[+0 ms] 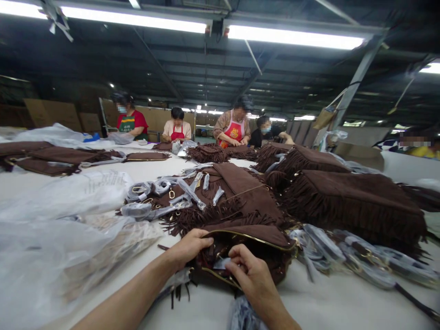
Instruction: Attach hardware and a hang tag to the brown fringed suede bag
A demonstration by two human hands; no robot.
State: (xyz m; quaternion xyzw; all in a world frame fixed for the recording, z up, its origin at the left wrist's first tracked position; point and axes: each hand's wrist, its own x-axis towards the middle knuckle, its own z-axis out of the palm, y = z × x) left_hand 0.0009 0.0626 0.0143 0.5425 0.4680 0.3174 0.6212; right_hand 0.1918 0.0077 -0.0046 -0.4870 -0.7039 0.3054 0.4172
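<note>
A dark brown fringed handbag (247, 231) lies in front of me with its gold zip open. My left hand (190, 247) grips the bag's opening at its left end, the fingertips partly hidden inside. At the mouth of the bag, my right hand (252, 272) is closed, with thumb and fingers pinched on a small white slip (221, 263). Dark folds hide most of the bag's inside. Just beyond lie more brown fringed bags (240, 183), with plastic-wrapped straps (187, 195) and gold clips on top.
Stacked fringed bags (354, 206) rise at the right, with wrapped straps (364, 259) before them. Clear plastic bags (62, 256) cover the table's left side. Flat brown bags (58, 158) lie farther left. Several people work across the table, including one person in a red apron (235, 130).
</note>
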